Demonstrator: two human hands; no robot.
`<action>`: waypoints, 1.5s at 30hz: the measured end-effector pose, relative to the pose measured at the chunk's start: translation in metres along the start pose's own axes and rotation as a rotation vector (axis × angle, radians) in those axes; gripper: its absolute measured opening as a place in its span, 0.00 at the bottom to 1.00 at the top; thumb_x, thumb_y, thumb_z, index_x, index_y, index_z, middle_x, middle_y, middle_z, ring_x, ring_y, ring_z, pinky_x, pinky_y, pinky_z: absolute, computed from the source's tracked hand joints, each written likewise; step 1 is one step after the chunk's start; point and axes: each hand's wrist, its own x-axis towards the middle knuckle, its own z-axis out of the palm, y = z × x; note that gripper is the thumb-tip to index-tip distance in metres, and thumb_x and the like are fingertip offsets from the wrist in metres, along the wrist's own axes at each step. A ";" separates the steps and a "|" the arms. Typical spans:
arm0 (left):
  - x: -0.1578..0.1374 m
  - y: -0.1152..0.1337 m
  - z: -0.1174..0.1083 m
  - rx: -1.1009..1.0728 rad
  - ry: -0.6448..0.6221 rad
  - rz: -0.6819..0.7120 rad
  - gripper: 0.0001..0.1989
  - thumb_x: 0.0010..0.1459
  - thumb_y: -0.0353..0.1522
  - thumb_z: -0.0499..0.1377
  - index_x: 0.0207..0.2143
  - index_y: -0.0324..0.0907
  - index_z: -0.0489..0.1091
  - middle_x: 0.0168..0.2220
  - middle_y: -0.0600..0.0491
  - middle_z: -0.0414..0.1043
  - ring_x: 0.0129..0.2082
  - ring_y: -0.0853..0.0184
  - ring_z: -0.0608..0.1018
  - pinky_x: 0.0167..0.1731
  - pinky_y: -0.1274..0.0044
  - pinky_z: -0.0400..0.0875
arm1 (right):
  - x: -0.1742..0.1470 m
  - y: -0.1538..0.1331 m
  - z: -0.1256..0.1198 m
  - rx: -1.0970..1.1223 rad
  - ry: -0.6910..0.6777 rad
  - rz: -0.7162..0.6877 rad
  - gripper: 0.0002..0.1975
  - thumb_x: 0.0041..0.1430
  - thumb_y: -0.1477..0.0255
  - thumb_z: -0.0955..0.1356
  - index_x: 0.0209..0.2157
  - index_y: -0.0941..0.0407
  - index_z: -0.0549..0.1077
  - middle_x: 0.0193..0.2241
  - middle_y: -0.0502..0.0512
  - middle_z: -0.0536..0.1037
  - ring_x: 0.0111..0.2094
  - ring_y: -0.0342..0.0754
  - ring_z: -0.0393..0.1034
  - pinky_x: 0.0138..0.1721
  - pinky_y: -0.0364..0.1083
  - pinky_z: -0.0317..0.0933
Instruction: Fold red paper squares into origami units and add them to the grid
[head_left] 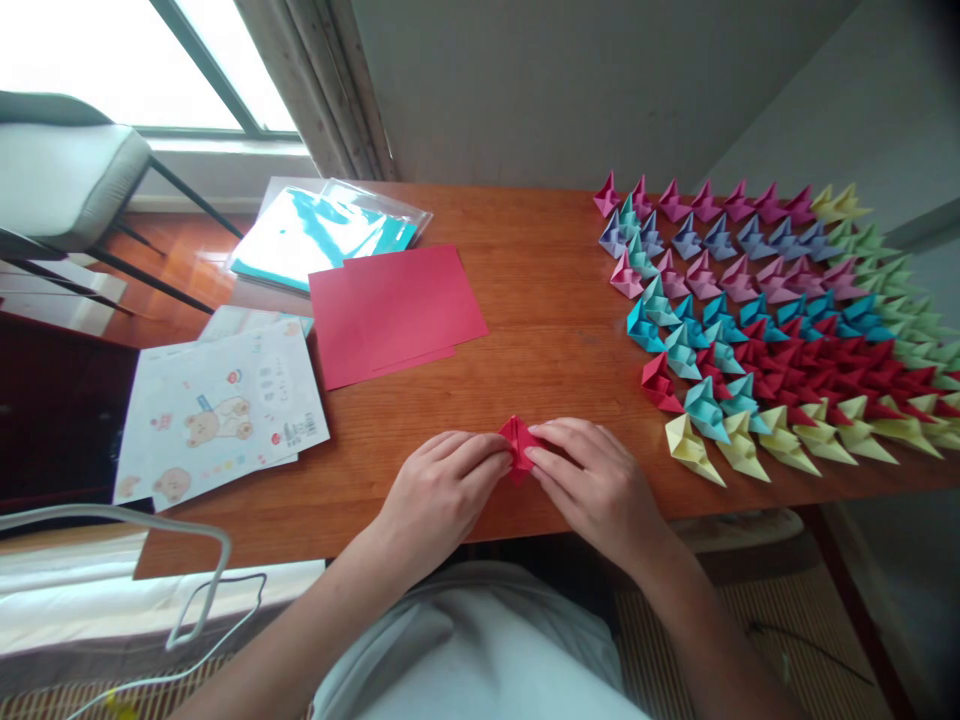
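A small piece of folded red paper (516,436) is held between both hands, just above the front part of the wooden table (540,350). My left hand (448,482) pinches its left side with thumb and fingers. On the opposite side, the fingers of my right hand (592,478) are closed on its right edge. The paper has a diamond-like outline with a crease down its middle; the fingertips cover parts of both sides. Flat red paper sheets (409,310) lie overlapping beyond my left hand.
Rows of folded paper boats (739,285) in several colours fill the table's right side. At the left lie a bear-printed sheet (225,410) and plastic-wrapped blue paper (322,235). A chair (67,190) stands by the window; a white cable (217,560) curves at lower left.
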 end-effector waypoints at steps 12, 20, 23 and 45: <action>0.004 0.006 0.002 -0.023 0.012 -0.067 0.08 0.67 0.27 0.54 0.43 0.40 0.73 0.42 0.50 0.79 0.39 0.65 0.78 0.42 0.72 0.73 | 0.003 -0.010 0.009 0.075 -0.022 0.136 0.13 0.67 0.76 0.66 0.51 0.53 0.76 0.40 0.57 0.78 0.41 0.52 0.69 0.45 0.52 0.67; 0.004 0.005 -0.001 0.012 0.018 -0.087 0.08 0.68 0.29 0.54 0.42 0.41 0.74 0.42 0.50 0.78 0.39 0.65 0.76 0.43 0.71 0.71 | 0.006 -0.010 0.012 0.114 0.026 0.167 0.09 0.66 0.75 0.67 0.43 0.51 0.79 0.36 0.54 0.78 0.38 0.49 0.69 0.42 0.50 0.66; 0.001 0.003 -0.003 0.035 0.046 -0.155 0.06 0.67 0.30 0.56 0.41 0.43 0.74 0.42 0.51 0.78 0.40 0.65 0.76 0.43 0.71 0.70 | 0.006 -0.010 0.013 0.144 0.039 0.200 0.09 0.65 0.76 0.68 0.42 0.51 0.80 0.36 0.53 0.79 0.38 0.49 0.70 0.42 0.50 0.66; -0.005 0.005 -0.007 0.151 0.014 -0.307 0.08 0.69 0.31 0.54 0.38 0.43 0.73 0.38 0.51 0.73 0.36 0.65 0.74 0.36 0.73 0.70 | 0.020 -0.015 0.010 0.146 -0.001 0.285 0.06 0.63 0.77 0.68 0.35 0.54 0.77 0.33 0.54 0.78 0.36 0.50 0.71 0.40 0.49 0.65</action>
